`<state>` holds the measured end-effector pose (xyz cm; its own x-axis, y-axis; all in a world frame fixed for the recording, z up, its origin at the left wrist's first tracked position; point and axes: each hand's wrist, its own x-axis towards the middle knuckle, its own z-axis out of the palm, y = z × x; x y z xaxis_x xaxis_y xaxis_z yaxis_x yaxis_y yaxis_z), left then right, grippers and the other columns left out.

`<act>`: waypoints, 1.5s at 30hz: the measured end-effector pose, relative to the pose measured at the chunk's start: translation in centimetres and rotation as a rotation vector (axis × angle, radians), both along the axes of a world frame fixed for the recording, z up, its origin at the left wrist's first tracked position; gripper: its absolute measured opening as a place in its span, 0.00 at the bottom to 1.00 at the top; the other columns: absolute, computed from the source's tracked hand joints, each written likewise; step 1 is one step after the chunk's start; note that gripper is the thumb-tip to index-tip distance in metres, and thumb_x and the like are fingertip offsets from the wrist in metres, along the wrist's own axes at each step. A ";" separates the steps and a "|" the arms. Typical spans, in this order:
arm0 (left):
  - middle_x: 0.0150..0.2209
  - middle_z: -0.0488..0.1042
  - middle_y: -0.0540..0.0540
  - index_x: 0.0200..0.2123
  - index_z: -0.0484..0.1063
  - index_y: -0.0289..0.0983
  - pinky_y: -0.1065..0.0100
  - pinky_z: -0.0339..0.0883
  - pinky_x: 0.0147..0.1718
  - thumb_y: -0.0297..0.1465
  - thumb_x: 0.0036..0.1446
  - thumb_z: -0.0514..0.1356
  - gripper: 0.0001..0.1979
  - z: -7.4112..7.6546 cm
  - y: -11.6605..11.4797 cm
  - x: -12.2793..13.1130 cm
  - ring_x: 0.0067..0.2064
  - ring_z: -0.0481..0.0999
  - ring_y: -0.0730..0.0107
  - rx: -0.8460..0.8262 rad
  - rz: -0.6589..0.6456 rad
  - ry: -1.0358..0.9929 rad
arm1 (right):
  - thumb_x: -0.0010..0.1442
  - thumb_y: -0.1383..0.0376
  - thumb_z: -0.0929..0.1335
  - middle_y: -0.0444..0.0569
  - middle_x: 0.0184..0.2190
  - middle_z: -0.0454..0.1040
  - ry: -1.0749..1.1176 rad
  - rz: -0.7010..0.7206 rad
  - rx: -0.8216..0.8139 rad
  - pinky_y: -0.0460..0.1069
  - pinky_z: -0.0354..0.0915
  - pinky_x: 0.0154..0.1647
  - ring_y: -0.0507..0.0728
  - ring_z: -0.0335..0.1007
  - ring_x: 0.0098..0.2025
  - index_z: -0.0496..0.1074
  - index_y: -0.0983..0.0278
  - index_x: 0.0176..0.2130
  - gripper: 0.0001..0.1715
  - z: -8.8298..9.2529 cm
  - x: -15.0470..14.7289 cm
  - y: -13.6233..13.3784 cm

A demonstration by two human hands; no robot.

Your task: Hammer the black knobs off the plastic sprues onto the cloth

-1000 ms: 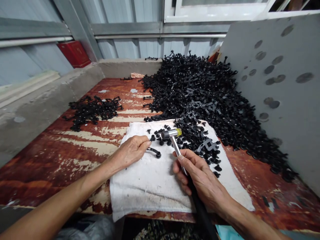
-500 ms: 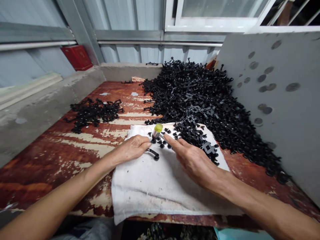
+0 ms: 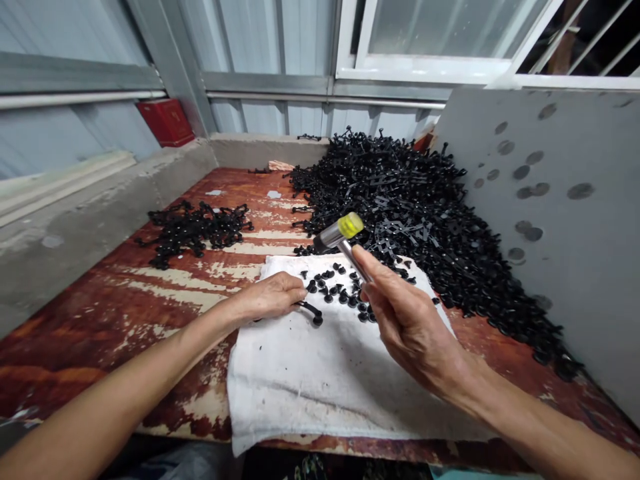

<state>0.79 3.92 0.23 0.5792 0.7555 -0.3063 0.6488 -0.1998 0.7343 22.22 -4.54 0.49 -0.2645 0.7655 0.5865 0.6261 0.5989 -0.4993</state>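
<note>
My right hand is closed round the handle of a small hammer with a metal head and a yellow tip, raised above the white cloth. My left hand rests on the cloth with its fingers pinched on a thin black plastic part that lies flat. Several small black caps are scattered on the cloth just beyond that part.
A large heap of black plastic parts fills the back right of the worn red table. A smaller heap lies at the left. A grey board stands at the right, a concrete ledge at the left.
The hammer came down onto the part by my left fingers half a second ago, and my right hand has now lifted it up again. My left hand has stayed in place.
</note>
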 end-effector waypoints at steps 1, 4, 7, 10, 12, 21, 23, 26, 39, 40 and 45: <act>0.15 0.57 0.55 0.17 0.57 0.39 0.72 0.47 0.19 0.43 0.50 0.52 0.17 0.0 0.0 0.0 0.19 0.54 0.77 0.006 0.006 0.005 | 0.63 0.76 0.58 0.58 0.57 0.72 -0.042 0.007 -0.029 0.58 0.66 0.56 0.60 0.71 0.55 0.57 0.63 0.66 0.33 -0.3 0.1 0.0; 0.15 0.56 0.55 0.17 0.57 0.39 0.72 0.46 0.19 0.44 0.50 0.52 0.17 -0.3 0.1 -0.1 0.19 0.53 0.76 0.003 0.009 0.013 | 0.58 0.78 0.58 0.59 0.43 0.79 -0.243 0.023 -0.172 0.60 0.73 0.44 0.62 0.76 0.42 0.59 0.66 0.65 0.37 -1.2 0.5 0.3; 0.16 0.56 0.55 0.17 0.58 0.39 0.73 0.46 0.19 0.43 0.49 0.53 0.17 -0.4 0.2 -0.1 0.20 0.53 0.76 0.024 0.002 0.001 | 0.58 0.77 0.58 0.57 0.41 0.79 -0.332 0.021 -0.220 0.58 0.73 0.42 0.61 0.76 0.39 0.59 0.65 0.65 0.37 -1.2 0.8 0.6; 0.16 0.56 0.55 0.17 0.57 0.39 0.73 0.46 0.19 0.43 0.49 0.53 0.17 -0.3 0.3 0.0 0.21 0.53 0.76 0.025 0.005 0.000 | 0.62 0.74 0.56 0.59 0.49 0.76 -0.263 -0.025 -0.154 0.58 0.70 0.48 0.61 0.74 0.46 0.57 0.67 0.66 0.34 -0.7 0.8 0.9; 0.16 0.56 0.55 0.17 0.57 0.39 0.73 0.46 0.18 0.43 0.49 0.53 0.17 -0.2 0.4 0.0 0.20 0.53 0.76 0.009 -0.003 0.013 | 0.61 0.74 0.56 0.58 0.45 0.78 -0.281 -0.030 -0.159 0.58 0.71 0.46 0.61 0.75 0.43 0.57 0.67 0.66 0.34 -0.6 0.8 1.1; 0.17 0.57 0.54 0.17 0.57 0.40 0.72 0.46 0.19 0.41 0.50 0.52 0.15 -0.5 0.8 -0.2 0.20 0.54 0.75 0.022 -0.030 0.041 | 0.60 0.74 0.57 0.59 0.46 0.77 -0.289 -0.035 -0.158 0.57 0.69 0.46 0.61 0.74 0.42 0.60 0.67 0.64 0.34 -0.5 1.0 1.9; 0.17 0.56 0.54 0.17 0.56 0.40 0.72 0.45 0.19 0.40 0.51 0.52 0.15 -0.3 0.7 -0.2 0.20 0.53 0.75 0.027 -0.035 0.052 | 0.58 0.75 0.58 0.55 0.36 0.78 -0.366 -0.012 -0.238 0.55 0.70 0.39 0.60 0.73 0.34 0.62 0.65 0.63 0.35 -0.4 0.9 1.9; 0.17 0.56 0.54 0.16 0.56 0.39 0.72 0.45 0.19 0.39 0.50 0.52 0.15 0.0 0.7 -0.1 0.20 0.53 0.75 0.045 -0.041 0.066 | 0.60 0.74 0.57 0.55 0.34 0.77 -0.394 -0.007 -0.254 0.55 0.70 0.35 0.59 0.70 0.30 0.64 0.65 0.62 0.33 0.0 0.9 1.7; 0.18 0.57 0.53 0.18 0.57 0.39 0.71 0.48 0.21 0.37 0.52 0.50 0.14 -0.2 0.9 -0.1 0.22 0.56 0.74 0.084 -0.065 0.142 | 0.63 0.73 0.57 0.58 0.44 0.78 -0.289 0.057 -0.070 0.53 0.71 0.41 0.58 0.74 0.38 0.61 0.68 0.63 0.30 1.9 1.3 2.0; 0.18 0.58 0.53 0.18 0.57 0.39 0.71 0.48 0.21 0.37 0.52 0.50 0.14 -0.2 0.9 -0.1 0.22 0.56 0.74 0.086 -0.064 0.145 | 0.64 0.73 0.57 0.59 0.47 0.77 -0.253 0.037 -0.027 0.53 0.70 0.43 0.58 0.74 0.41 0.60 0.69 0.64 0.30 2.1 1.3 1.9; 0.18 0.56 0.54 0.17 0.56 0.39 0.71 0.47 0.22 0.36 0.52 0.50 0.14 -0.2 0.9 0.1 0.22 0.55 0.75 0.086 -0.075 0.139 | 0.57 0.76 0.57 0.51 0.28 0.76 -0.439 0.052 -0.096 0.49 0.69 0.26 0.55 0.68 0.23 0.64 0.71 0.61 0.33 0.8 1.2 2.0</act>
